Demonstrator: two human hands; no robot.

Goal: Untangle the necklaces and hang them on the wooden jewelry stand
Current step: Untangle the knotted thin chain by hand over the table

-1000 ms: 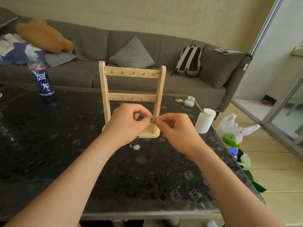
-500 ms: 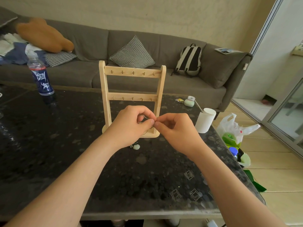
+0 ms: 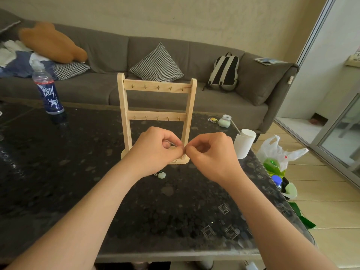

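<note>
The wooden jewelry stand (image 3: 155, 88) is upright on the dark table, two bars with small hooks, all bare. Just in front of its base, my left hand (image 3: 155, 151) and my right hand (image 3: 212, 154) meet fingertip to fingertip, both pinching a thin silver necklace chain (image 3: 173, 143) that runs across my left fingers. More chain dangles below my left hand, ending at a pale green pendant (image 3: 161, 175) lying on the table. The bulk of the chain is hidden by my hands.
On the black speckled table (image 3: 58, 172) stand a blue bottle (image 3: 47, 90) at far left, a white paper cup (image 3: 244, 145) right of my hands, and a small pale green container (image 3: 224, 121) behind it. The table's right edge drops to bags on the floor. A grey sofa lies beyond.
My hands have drawn closer together until the fingertips touch, and dipped slightly toward the stand's base. The stand and other objects have not moved.
</note>
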